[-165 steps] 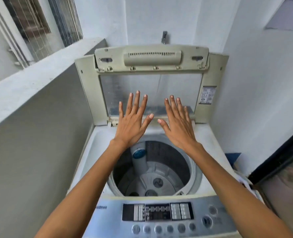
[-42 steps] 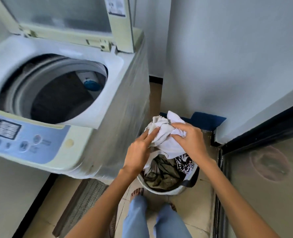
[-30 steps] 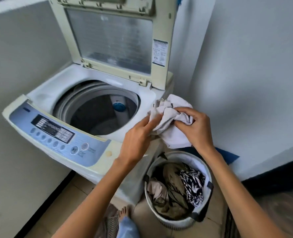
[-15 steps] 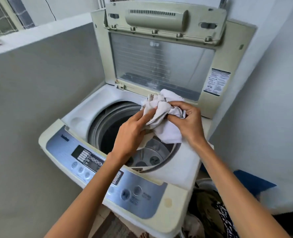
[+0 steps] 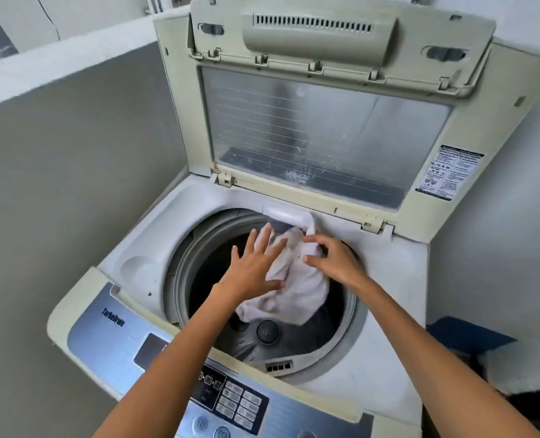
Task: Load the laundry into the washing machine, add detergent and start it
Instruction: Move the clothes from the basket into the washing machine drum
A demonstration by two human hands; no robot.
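The top-loading washing machine (image 5: 389, 279) stands with its lid (image 5: 325, 121) raised. A crumpled white cloth (image 5: 297, 295) hangs over the open drum (image 5: 196, 279), its lower part just above the grey pulsator (image 5: 267, 331). My left hand (image 5: 253, 270) lies flat against the cloth's left side with fingers spread and straight. My right hand (image 5: 332, 260) is at the cloth's upper right and pinches its top edge between thumb and index finger. No detergent is in view.
The control panel (image 5: 230, 396) with its buttons runs along the machine's near edge under my forearms. A grey wall is close on the left. At the lower right are a blue object (image 5: 464, 336) and part of the laundry basket (image 5: 515, 371).
Both hands carried the white cloth from the basket up over the drum. The left hand has let go and spread open, and the cloth now hangs lower into the drum.
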